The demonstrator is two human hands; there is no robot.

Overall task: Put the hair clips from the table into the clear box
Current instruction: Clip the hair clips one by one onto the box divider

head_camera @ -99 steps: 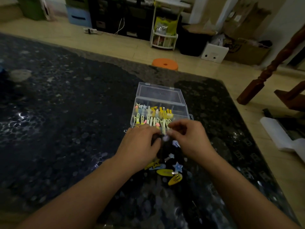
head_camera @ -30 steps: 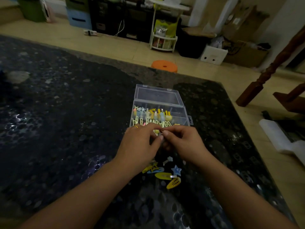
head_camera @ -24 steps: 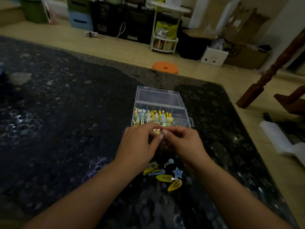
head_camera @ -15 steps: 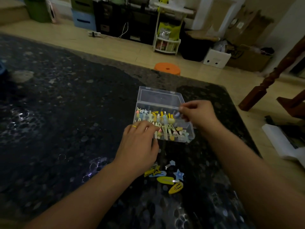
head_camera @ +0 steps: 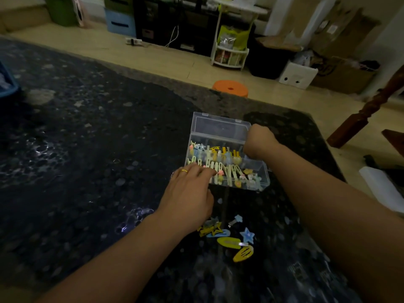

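Dark speckled stone makes up the surface [head_camera: 87,160], dim enough that small details blur. At the far left edge a blue bin [head_camera: 6,84] is cut off by the frame. The left hand [head_camera: 188,197] lies palm down at about 7 o'clock from the clear box [head_camera: 220,130], a gold ring on one finger; its fingertips reach the box's near-left corner, but whether they hold anything is hard to make out — I cannot tell the state of that grip. The box stands with its lid open, its compartments crowded with pastel clips. Loose hair clips [head_camera: 231,239] remain on the surface at 6 o'clock from the box, partly hidden under the left wrist. The right hand [head_camera: 260,141] hovers over the box's right end, bent down at the wrist, fingers curled and turned away — anything in them is hidden.
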